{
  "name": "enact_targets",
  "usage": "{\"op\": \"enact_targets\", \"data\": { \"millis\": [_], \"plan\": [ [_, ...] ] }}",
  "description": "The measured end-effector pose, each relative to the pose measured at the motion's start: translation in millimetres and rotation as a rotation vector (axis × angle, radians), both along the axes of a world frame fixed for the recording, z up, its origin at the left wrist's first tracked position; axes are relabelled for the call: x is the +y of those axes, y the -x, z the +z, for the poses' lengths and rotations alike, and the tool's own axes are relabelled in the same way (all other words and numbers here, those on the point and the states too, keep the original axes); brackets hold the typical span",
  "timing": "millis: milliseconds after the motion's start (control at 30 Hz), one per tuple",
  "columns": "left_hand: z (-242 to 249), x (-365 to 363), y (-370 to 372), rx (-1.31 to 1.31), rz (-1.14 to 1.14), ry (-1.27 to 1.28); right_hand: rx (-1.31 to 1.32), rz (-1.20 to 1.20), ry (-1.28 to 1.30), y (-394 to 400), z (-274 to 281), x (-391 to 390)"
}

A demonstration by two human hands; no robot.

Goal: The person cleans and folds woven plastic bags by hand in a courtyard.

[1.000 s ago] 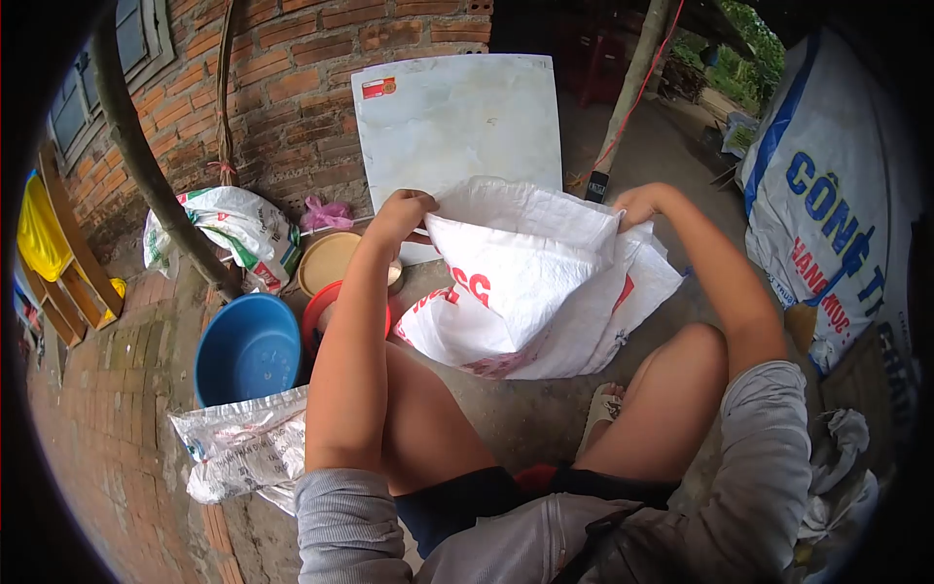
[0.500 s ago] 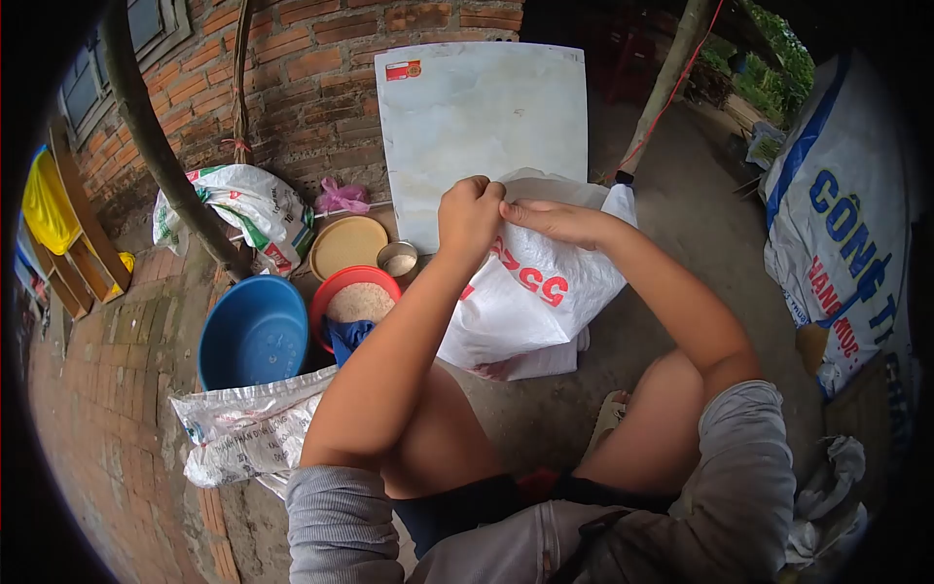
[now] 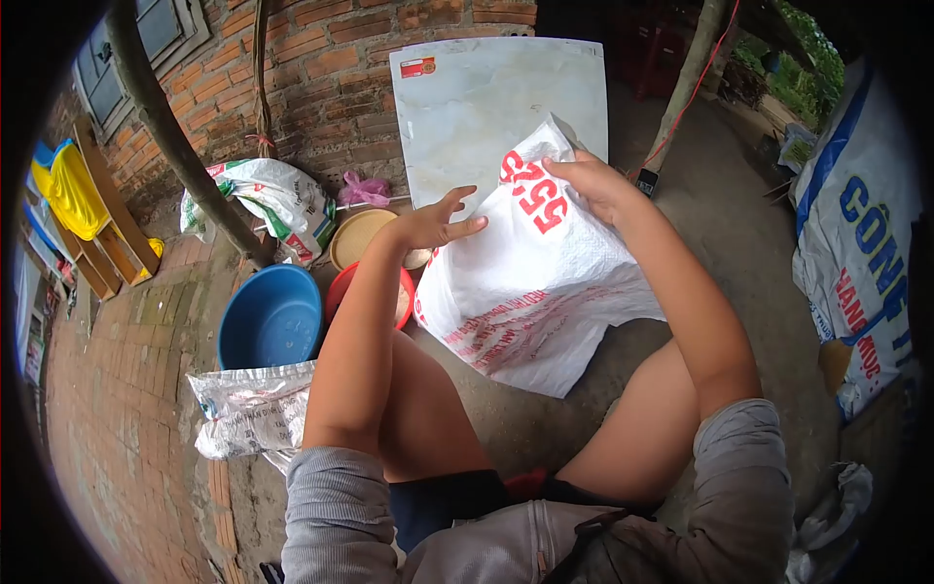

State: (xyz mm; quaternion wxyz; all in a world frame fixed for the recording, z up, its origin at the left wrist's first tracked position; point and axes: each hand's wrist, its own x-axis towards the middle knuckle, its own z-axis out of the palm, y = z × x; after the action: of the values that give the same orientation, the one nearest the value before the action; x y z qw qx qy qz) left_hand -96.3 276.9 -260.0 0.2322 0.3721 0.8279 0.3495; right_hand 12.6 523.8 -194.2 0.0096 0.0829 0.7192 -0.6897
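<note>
Sack of white woven plastic (image 3: 540,277), big red numerals on it, bunched up in front of my knees, middle of the scene, raised corner to the far side, lower edge near the floor. My right hand (image 3: 601,187) has that far corner pinched tight, thumb on the printed face. My left hand (image 3: 438,226) holds nothing that I can see: fingers spread wide at the sack's left edge. Whether the thumb touches the weave, cannot tell.

Handling, my judgement: light, limp, crinkly; a bit slick under the fingers, hard to tear. Folds will slide if held flat, so best taken by corners or a doubled edge. Sags between holds. Contents, if any, not visible.

Surface: bare grey concrete floor (image 3: 715,229), brick paving (image 3: 126,360) off to the left. Near left, a blue plastic basin (image 3: 272,316) and a silvery printed bag (image 3: 253,423); beyond my left forearm, a red basin (image 3: 341,287), partly hidden.

Room: far side, a pale board (image 3: 506,97) stands before a rough brick wall (image 3: 311,58). Wooden post (image 3: 161,127) leaning at left. Far right, a bulky sack with blue lettering (image 3: 856,253). Greenery past it.
</note>
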Motion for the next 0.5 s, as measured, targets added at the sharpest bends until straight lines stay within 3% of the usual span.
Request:
{"op": "enact_targets", "data": {
  "millis": [67, 133, 167, 200, 267, 300, 400, 433, 500],
  "plan": [
    [-24, -9, 30, -0.091, -0.097, 0.012, 0.053, -0.005, 0.127, -4, 4, 14],
    [-17, -9, 20, 0.045, -0.132, -0.036, 0.114, -0.009, 0.254, -4, 10, 23],
    [-12, -6, 16, -0.078, 0.050, 0.011, 0.130, 0.007, 0.318, -4, 11, 26],
    [-10, 1, 14, -0.074, 0.052, 0.009, 0.144, 0.023, 0.382, -5, 13, 26],
    [-8, 10, 12, 0.407, 0.201, 0.018, 0.143, 0.088, 0.398, -8, 19, 26],
    [-1, 9, 7, 0.487, 0.188, -0.065, 0.152, 0.143, 0.384, -9, 21, 25],
    [-6, 4, 17, 0.509, 0.067, -0.074, 0.154, 0.215, 0.369, -16, 28, 19],
    [-4, 3, 20, 0.208, -0.022, -0.204, 0.170, 0.207, 0.306, -20, 33, 16],
    [-7, 4, 22, 0.255, 0.045, -0.130, 0.194, 0.173, 0.211, -25, 38, 14]
  ]
}}
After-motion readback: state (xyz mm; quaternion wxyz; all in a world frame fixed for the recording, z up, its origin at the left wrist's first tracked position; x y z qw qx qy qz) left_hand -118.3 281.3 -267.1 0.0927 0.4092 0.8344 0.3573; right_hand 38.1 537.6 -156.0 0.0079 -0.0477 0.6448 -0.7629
